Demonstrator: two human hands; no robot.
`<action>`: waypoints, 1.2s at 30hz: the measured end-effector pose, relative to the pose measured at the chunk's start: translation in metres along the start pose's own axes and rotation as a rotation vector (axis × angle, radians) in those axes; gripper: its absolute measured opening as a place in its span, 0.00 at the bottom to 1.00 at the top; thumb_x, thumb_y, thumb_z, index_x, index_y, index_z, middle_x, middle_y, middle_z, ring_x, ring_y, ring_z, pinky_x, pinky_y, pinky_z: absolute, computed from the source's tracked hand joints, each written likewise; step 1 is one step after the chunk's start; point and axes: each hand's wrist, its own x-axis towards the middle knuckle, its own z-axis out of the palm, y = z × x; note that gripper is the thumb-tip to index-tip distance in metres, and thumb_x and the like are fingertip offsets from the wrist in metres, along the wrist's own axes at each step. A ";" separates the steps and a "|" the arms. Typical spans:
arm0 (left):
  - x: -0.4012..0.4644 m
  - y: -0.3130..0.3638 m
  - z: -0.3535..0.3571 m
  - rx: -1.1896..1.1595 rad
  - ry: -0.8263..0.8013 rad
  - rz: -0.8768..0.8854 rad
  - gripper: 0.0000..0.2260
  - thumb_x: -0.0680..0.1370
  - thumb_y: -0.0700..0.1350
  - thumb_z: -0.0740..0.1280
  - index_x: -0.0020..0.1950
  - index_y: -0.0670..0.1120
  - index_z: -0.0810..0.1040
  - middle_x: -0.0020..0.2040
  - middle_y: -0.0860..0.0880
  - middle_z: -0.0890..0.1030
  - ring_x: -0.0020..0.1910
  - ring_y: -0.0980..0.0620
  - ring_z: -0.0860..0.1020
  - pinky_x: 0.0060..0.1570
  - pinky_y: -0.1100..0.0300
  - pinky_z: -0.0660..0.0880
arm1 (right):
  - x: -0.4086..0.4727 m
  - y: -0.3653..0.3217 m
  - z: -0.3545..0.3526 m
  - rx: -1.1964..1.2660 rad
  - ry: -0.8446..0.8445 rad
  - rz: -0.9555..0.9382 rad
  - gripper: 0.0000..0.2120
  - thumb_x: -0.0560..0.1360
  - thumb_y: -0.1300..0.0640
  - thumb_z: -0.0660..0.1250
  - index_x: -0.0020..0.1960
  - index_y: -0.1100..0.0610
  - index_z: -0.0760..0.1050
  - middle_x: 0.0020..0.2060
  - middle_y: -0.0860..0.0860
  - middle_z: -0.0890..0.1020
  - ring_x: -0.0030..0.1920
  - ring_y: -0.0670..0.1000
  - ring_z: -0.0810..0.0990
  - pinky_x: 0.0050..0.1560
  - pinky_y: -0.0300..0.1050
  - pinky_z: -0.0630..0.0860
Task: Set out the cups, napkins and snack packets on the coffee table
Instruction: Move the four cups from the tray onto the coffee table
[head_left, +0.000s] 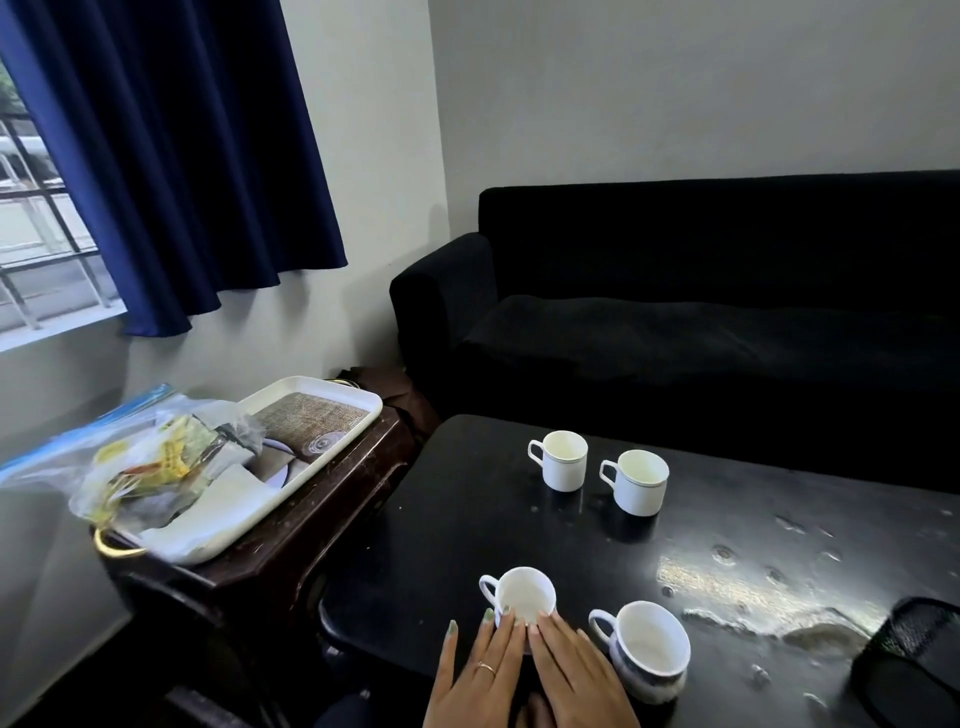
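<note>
My left hand (480, 670) and right hand (574, 675) sit side by side at the near edge of the desk (467, 519), fingers straight and laid against the near wall of a white cup (522, 595). Neither hand is curled round it; they only touch it, as if nudging it into place. I cannot see the palms, which run out of view at the bottom.

Just to the right of that cup stands a second cup (649, 642), apart from my right hand. Across the desk, nearer the black sofa (675, 312), two more cups stand close together: the left far cup (561, 460) and the right far cup (636, 480). All four are upright with handles turned to the left.

So I judge the cups to be as good as done, four on the desk in two pairs. What is left is on the side table (291, 525) to my left: the white tray (332, 400) there holds a clear plastic bag (156, 457) with what look like yellow snack packets inside, and some pale folded napkins (228, 488) beside it. None of those are on the desk yet. A black mesh holder (914, 660) stands at the desk's near right corner.
</note>
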 end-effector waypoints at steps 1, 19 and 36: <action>0.000 -0.001 0.003 -0.002 0.011 0.004 0.21 0.83 0.47 0.38 0.64 0.49 0.67 0.79 0.51 0.58 0.77 0.56 0.38 0.75 0.54 0.43 | 0.000 0.000 0.002 -0.021 0.009 0.004 0.31 0.80 0.54 0.42 0.44 0.57 0.85 0.67 0.50 0.75 0.76 0.45 0.47 0.71 0.35 0.50; 0.046 -0.005 0.013 -0.066 -0.161 0.044 0.21 0.65 0.48 0.65 0.56 0.50 0.84 0.58 0.55 0.83 0.55 0.58 0.81 0.71 0.59 0.46 | 0.033 0.016 0.021 -0.086 -0.182 0.203 0.33 0.81 0.52 0.40 0.46 0.61 0.85 0.46 0.54 0.86 0.47 0.51 0.85 0.71 0.37 0.46; 0.104 -0.015 0.042 -0.250 -0.339 -0.046 0.28 0.83 0.48 0.53 0.79 0.50 0.43 0.80 0.53 0.45 0.79 0.52 0.45 0.75 0.55 0.39 | 0.078 0.029 0.032 -0.119 -0.479 0.249 0.20 0.63 0.57 0.58 0.46 0.59 0.85 0.43 0.53 0.86 0.47 0.50 0.85 0.45 0.47 0.81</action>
